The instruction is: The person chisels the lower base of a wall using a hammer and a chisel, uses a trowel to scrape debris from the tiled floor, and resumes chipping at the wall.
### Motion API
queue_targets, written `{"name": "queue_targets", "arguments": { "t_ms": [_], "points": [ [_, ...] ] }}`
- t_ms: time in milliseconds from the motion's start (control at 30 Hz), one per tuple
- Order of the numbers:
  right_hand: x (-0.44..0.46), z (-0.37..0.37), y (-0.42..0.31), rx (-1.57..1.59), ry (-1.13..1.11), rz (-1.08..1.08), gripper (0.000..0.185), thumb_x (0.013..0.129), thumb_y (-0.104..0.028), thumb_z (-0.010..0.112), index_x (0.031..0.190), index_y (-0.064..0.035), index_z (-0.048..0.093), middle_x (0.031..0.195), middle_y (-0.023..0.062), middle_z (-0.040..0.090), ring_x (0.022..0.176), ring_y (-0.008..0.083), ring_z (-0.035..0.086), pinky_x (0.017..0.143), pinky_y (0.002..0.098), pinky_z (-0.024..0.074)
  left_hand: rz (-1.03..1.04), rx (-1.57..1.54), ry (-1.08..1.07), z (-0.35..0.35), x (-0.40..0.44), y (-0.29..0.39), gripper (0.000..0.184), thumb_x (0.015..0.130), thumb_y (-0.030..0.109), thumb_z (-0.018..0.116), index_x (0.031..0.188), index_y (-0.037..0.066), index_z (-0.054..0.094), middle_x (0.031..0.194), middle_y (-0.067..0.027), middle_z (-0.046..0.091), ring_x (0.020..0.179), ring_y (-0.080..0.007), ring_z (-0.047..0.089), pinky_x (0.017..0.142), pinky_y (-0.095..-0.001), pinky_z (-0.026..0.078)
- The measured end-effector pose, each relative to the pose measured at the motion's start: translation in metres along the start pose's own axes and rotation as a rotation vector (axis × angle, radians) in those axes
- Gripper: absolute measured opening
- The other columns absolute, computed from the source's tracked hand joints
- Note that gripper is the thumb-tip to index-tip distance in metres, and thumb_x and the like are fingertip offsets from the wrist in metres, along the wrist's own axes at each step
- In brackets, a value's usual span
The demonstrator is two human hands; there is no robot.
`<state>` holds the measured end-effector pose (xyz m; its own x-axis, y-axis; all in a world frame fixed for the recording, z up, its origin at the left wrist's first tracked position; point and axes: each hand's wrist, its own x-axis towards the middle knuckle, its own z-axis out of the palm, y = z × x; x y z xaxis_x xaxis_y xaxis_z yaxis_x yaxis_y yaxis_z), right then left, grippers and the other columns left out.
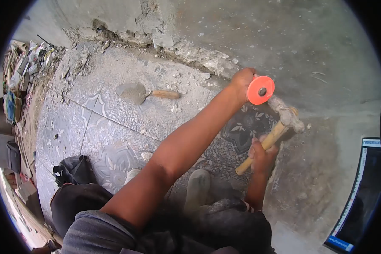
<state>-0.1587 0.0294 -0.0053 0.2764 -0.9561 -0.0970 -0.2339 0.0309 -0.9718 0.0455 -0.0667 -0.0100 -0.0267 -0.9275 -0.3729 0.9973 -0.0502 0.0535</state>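
My left hand point(243, 83) is closed around a chisel, mostly hidden behind its round orange guard point(255, 94), at the base of the wall. The chisel's metal end shows in the middle of the guard. Below and to the right, my right hand point(263, 155) grips the wooden handle of a hammer point(273, 134). The hammer's dusty head is beside the guard, a little to its lower right. Broken plaster point(218, 63) runs along the foot of the wall near my left hand.
A trowel point(133, 93) with a wooden handle lies on the dusty patterned tiles point(110, 131). A black bag point(75, 170) sits at the lower left. Rubble and debris point(23, 70) are piled at the far left. A dark framed panel point(360, 199) stands at the right.
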Motion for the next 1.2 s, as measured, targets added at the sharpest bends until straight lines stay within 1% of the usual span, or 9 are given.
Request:
{"name": "queue_targets", "arguments": {
  "t_ms": [67,200,300,533,767,967,1067,1133,1200],
  "points": [
    [-0.015,-0.025,-0.035,0.255,0.01,-0.14,0.016,0.083,0.002,0.051,0.078,-0.0069,0.039,0.059,0.0023,0.042,0.044,0.0084,0.041,0.045,0.0246,0.0388,-0.068,-0.084,-0.005,-0.009,0.002,-0.005,0.016,0.09,0.009,0.04,0.074,0.008,0.042,0.057,-0.0011,0.041,0.044,-0.0131,0.042,0.044,-0.0313,0.045],
    [-0.011,-0.057,-0.088,0.454,0.09,-0.895,0.018,0.09,0.0,0.048,0.081,-0.0104,0.036,0.057,0.0012,0.036,0.046,0.0092,0.039,0.05,0.0312,0.0425,-0.05,-0.124,0.038,-0.013,0.005,-0.01,0.015,0.09,0.009,0.042,0.074,0.009,0.042,0.055,0.0004,0.04,0.044,-0.0122,0.04,0.042,-0.0304,0.042],
    [-0.013,-0.028,-0.07,0.691,0.143,-1.062,0.02,0.093,-0.002,0.045,0.079,-0.0113,0.034,0.057,0.0012,0.033,0.048,0.0099,0.038,0.052,0.033,0.0429,0.041,0.005,0.002,-0.02,-0.009,-0.013,0.022,0.09,0.009,0.044,0.069,0.011,0.041,0.055,0.0013,0.041,0.044,-0.0109,0.039,0.043,-0.0289,0.04],
    [-0.017,-0.016,0.001,0.033,-0.102,-0.431,0.019,0.081,0.008,0.052,0.08,-0.0076,0.04,0.063,0.006,0.044,0.047,0.01,0.041,0.046,0.0266,0.039,0.025,-0.099,-0.179,-0.032,-0.026,0.001,0.031,0.09,0.01,0.046,0.06,0.014,0.038,0.052,0.0035,0.038,0.044,-0.0093,0.035,0.043,-0.0267,0.037],
    [-0.017,-0.01,-0.008,0.289,-0.225,-0.441,0.02,0.087,-0.003,0.06,0.084,-0.0072,0.041,0.064,0.0047,0.047,0.048,0.0125,0.045,0.049,0.0276,0.0429,-0.043,-0.182,-0.302,-0.047,-0.009,0.014,0.033,0.089,0.008,0.048,0.059,0.015,0.036,0.051,0.0045,0.036,0.043,-0.009,0.036,0.044,-0.0247,0.037],
    [-0.024,-0.001,-0.076,0.114,-0.064,-0.995,0.024,0.09,-0.013,0.062,0.093,-0.0043,0.04,0.059,0.0031,0.044,0.048,0.0133,0.049,0.047,0.0311,0.0462,0.031,-0.225,-0.171,-0.032,-0.008,0.015,0.029,0.088,0.009,0.049,0.062,0.014,0.038,0.052,0.0031,0.038,0.043,-0.0103,0.037,0.044,-0.0258,0.038],
    [-0.02,0.021,-0.065,0.151,0.112,-1.048,0.023,0.09,-0.007,0.06,0.101,-0.0029,0.04,0.06,0.0033,0.046,0.048,0.0125,0.05,0.045,0.0281,0.0437,0.058,-0.194,-0.145,-0.029,-0.011,0.015,0.028,0.088,0.009,0.049,0.062,0.014,0.039,0.052,0.0028,0.038,0.043,-0.0103,0.038,0.043,-0.0268,0.038],
    [0.007,0.021,-0.019,-0.332,0.037,-0.874,0.023,0.089,0.0,0.056,0.107,0.0003,0.042,0.061,0.0029,0.049,0.047,0.011,0.049,0.043,0.0256,0.0403,-0.011,-0.22,-0.13,-0.033,-0.003,0.014,0.029,0.089,0.009,0.048,0.062,0.014,0.038,0.052,0.0031,0.038,0.042,-0.0101,0.037,0.042,-0.0276,0.038],
    [0.011,0.018,-0.03,-0.264,-0.206,-0.06,0.03,0.086,0.006,0.054,0.114,0.0035,0.043,0.061,0.0035,0.05,0.047,0.0104,0.048,0.043,0.0249,0.0379,-0.042,-0.221,-0.121,-0.03,-0.003,0.014,0.03,0.089,0.009,0.048,0.062,0.015,0.038,0.052,0.0034,0.037,0.041,-0.01,0.036,0.041,-0.0279,0.037]
  ]
}}
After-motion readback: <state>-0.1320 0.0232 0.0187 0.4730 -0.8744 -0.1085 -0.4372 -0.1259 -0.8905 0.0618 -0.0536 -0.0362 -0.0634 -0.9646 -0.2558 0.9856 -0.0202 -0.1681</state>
